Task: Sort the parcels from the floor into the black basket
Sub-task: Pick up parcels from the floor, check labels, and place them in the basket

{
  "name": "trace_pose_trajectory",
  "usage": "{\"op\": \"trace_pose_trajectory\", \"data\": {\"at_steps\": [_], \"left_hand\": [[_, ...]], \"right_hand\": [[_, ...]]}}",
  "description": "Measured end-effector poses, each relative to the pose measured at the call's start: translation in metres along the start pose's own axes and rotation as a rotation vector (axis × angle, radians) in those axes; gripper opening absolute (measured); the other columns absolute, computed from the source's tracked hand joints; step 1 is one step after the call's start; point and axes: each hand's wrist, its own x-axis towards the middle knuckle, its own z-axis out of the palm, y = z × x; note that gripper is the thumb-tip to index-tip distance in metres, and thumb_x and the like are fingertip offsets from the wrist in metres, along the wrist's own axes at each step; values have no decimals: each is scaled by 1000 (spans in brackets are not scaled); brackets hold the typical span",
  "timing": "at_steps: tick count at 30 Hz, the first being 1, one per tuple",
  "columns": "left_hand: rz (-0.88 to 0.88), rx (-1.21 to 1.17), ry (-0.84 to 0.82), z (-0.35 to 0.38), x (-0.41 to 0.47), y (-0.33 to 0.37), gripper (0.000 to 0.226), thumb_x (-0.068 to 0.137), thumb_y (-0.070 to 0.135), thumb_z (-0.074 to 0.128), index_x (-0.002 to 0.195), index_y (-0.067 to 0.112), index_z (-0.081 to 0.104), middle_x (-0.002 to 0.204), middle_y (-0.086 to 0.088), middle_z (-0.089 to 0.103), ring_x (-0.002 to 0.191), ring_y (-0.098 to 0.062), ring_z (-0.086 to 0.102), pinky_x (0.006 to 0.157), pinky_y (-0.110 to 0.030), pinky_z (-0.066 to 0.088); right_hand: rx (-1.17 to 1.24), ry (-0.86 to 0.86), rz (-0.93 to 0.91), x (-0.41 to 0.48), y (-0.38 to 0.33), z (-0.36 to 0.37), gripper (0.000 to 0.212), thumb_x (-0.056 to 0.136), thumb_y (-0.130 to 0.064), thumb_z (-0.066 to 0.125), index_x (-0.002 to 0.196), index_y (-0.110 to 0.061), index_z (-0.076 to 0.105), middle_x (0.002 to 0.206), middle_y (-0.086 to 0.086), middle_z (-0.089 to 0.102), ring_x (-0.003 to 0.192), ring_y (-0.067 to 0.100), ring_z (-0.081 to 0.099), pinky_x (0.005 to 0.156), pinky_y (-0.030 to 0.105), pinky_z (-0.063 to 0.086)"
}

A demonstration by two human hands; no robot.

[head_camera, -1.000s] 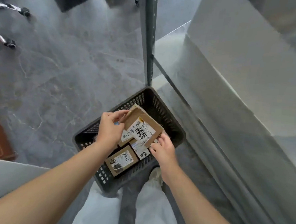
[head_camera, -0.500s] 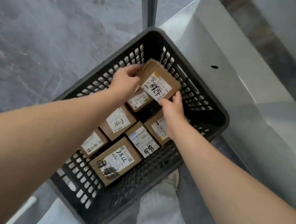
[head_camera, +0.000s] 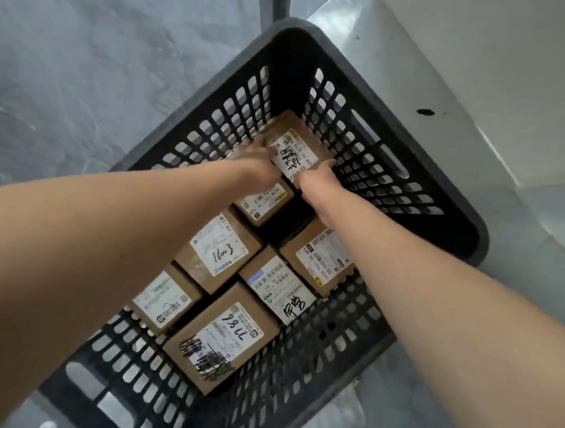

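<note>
Parcel in black basket — left grip, right grip clamped on it — six boxes alongside.

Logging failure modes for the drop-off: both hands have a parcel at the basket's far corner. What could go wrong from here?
1. The held parcel seems to overlap the neighbouring parcel just nearer the camera, so it may land tilted.
2. The left hand and right hand grip it close to the black basket wall; fingers could catch in the mesh on release.

Head view, steeply down, close.
</note>
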Motion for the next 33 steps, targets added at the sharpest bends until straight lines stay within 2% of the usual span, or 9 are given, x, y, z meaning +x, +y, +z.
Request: {"op": "trace_pose_trajectory", "data": {"at_steps": [2, 4, 6, 8, 12, 18, 24, 29, 33], "left_hand": [[34, -32, -6, 4, -7, 1, 62, 97, 11, 42, 155, 24, 25, 165, -1, 4, 151, -26, 12, 120, -49, 24], [79, -148, 17, 5, -24, -2, 60, 97, 11, 42, 154, 23, 28, 165, -1, 12, 148, -26, 25, 118, -48, 31], [98, -223, 39, 0, -50, -3, 57, 98, 12, 42, 153, 21, 31, 162, -2, 21, 142, -28, 37, 114, -47, 37], [110, -209, 48, -9, -82, -2, 55, 100, 14, 41, 154, 17, 29, 163, -3, 21, 147, -24, 28, 120, -42, 26], [102, -265, 184, -61, -157, 23, 53, 104, 18, 36, 155, 15, 24, 165, 0, 11, 152, -15, 1, 124, -40, 6], [15, -383, 586, -244, -268, 69, 54, 105, 23, 32, 156, 17, 17, 165, 5, 7, 152, -11, -3, 123, -42, 1], [164, -298, 1016, -417, -446, 117, 56, 104, 23, 35, 157, 17, 17, 165, 5, 6, 152, -10, -3, 122, -41, -2], [299, -224, 1347, -498, -615, 155, 60, 98, 31, 25, 156, 19, 20, 165, 6, 9, 151, -6, -2, 123, -40, -2], [342, -87, 1504, -520, -715, 173, 71, 90, 42, 9, 157, 22, 13, 164, 10, 1, 146, 1, -13, 121, -39, -7]], "right_hand": [[-147, 16, 3, 6, -2, -14, 68, 97, -18, 53, 153, -4, 19, 140, 20, 45, 120, 36, 51, 95, 41, 47], [-239, 91, -10, -5, -9, -29, 43, 97, -15, 47, 138, -4, 47, 110, 13, 57, 92, 25, 55, 68, 30, 46], [-237, 160, -53, -29, -16, -40, 36, 94, -9, 43, 126, -7, 59, 98, 6, 60, 84, 21, 55, 59, 26, 41], [-218, 136, -105, -69, -24, -36, 42, 94, -9, 43, 134, -13, 56, 122, 6, 63, 107, 24, 59, 79, 26, 49], [-183, 4, -252, -167, -68, -23, 50, 100, -11, 44, 150, -14, 37, 154, 6, 37, 139, 23, 40, 109, 33, 34], [-215, 62, -637, -301, -226, -53, 46, 96, -7, 44, 142, -9, 44, 143, 11, 40, 133, 25, 43, 109, 26, 31], [-358, 41, -1145, -517, -367, -106, 56, 103, -17, 42, 155, -12, 23, 161, 2, 20, 147, 12, 19, 109, 11, 9], [-213, 211, -1445, -687, -409, -149, 59, 99, -25, 44, 154, -15, 26, 161, 1, 24, 148, 14, 21, 122, 34, 19], [-294, 408, -1629, -796, -415, -186, 62, 99, -19, 45, 156, -14, 21, 163, 1, 17, 150, 14, 12, 123, 37, 11]]}}
